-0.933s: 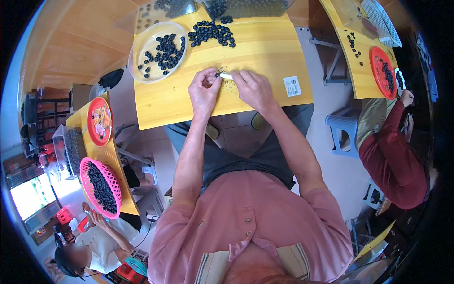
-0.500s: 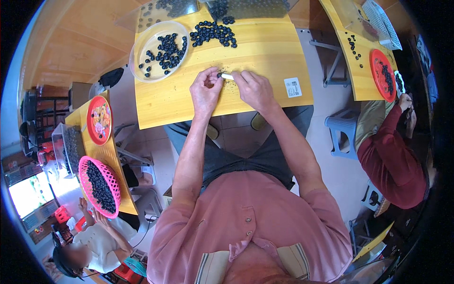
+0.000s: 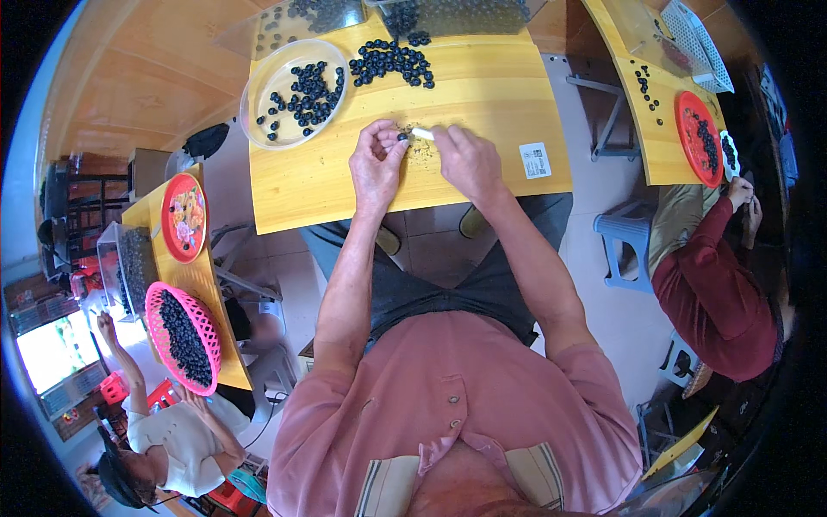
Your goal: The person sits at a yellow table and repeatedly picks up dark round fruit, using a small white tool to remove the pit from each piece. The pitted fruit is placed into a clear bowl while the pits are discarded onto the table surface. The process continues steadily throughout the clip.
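Observation:
My left hand (image 3: 376, 172) pinches a small round black ball (image 3: 402, 136), bead-like in look, between thumb and fingertips just above the wooden table (image 3: 345, 194). Closed around a short white stick-like tool (image 3: 423, 133) is my right hand (image 3: 469, 165); the tool's white end points toward the ball, a small gap apart from it. Dark crumbs (image 3: 422, 157) lie scattered on the wood beneath both hands. Beyond them, a clear round tray (image 3: 250, 121) holds many similar balls, and a loose pile of black balls (image 3: 392, 65) lies beside it.
Clear boxes (image 3: 457, 19) with more balls stand at the table's far edge. A white printed label (image 3: 535, 160) is stuck at the right. Side tables hold a pink basket (image 3: 211, 332) and red trays (image 3: 696, 164). Two other people sit working, left and right.
My right hand has drawn slightly right, so the white tool stands off from the ball. My left hand stays nearly in place. The person at left has raised an arm.

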Motion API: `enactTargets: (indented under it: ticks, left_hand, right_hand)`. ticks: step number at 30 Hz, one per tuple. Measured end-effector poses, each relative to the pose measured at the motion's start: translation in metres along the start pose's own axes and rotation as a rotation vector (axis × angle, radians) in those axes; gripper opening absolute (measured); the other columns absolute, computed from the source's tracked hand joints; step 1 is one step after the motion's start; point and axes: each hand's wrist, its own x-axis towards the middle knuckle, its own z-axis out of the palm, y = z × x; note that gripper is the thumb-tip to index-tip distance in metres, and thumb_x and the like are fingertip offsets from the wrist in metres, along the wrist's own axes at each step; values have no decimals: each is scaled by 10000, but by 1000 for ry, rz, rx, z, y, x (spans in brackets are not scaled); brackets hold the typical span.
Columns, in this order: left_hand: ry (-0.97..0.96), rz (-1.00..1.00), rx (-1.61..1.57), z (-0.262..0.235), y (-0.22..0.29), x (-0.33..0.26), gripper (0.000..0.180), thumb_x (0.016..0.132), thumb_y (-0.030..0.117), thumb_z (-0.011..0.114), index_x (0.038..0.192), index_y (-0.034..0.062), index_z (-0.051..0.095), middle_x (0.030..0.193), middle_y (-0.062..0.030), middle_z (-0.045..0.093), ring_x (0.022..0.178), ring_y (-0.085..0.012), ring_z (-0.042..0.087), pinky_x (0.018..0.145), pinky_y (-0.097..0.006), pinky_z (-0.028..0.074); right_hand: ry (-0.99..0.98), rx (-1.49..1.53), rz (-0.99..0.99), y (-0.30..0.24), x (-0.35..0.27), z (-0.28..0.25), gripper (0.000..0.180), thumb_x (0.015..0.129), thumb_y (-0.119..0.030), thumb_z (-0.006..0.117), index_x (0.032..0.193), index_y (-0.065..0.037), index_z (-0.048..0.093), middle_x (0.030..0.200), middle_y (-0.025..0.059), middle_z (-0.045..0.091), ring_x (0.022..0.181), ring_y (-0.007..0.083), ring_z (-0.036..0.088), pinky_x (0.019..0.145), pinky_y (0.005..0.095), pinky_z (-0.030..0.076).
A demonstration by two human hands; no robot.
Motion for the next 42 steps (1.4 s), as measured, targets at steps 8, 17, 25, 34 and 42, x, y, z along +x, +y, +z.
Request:
enactTargets:
  ticks: [8,17,25,34,42]
  left_hand:
    - [50,132,209,-5,5,-3,195,966,-7,774,1160,-11,761,1073,-41,714,934,-109,671,884,-251,550]
    - [324,523,693,-61,63,53,243,921,-16,757,1161,19,765,1151,-150,741,1062,-297,715,978,-397,571]
    - [-239,604,803,16,48,87,272,917,40,763,1188,19,756,1220,-193,706,1186,-388,675,1037,-456,544]
    - [-268,480,980,46,18,102,269,904,130,805,1143,8,780,1051,-192,705,969,-376,715,892,-473,586]
    - [-275,466,869,40,28,83,294,877,138,840,1145,27,792,1025,-181,710,950,-363,729,870,-454,590]
  right_hand:
    - [-21,-52,47,3,1,0,232,857,-19,689,1080,-75,721,820,67,621,770,260,715,631,424,597]
    - [27,-7,35,2,-1,-1,196,871,-48,675,1065,-43,704,853,92,657,775,295,715,673,440,605]
    - [115,66,336,13,-4,-21,233,925,-89,746,1156,-58,750,925,112,721,808,346,729,707,470,591]
    - [112,126,376,21,-14,-26,236,944,-101,733,1176,-63,749,962,119,730,831,360,732,718,478,583]
    - [87,95,334,21,-15,-24,217,935,-130,742,1142,-69,734,942,110,716,828,348,727,725,472,586]
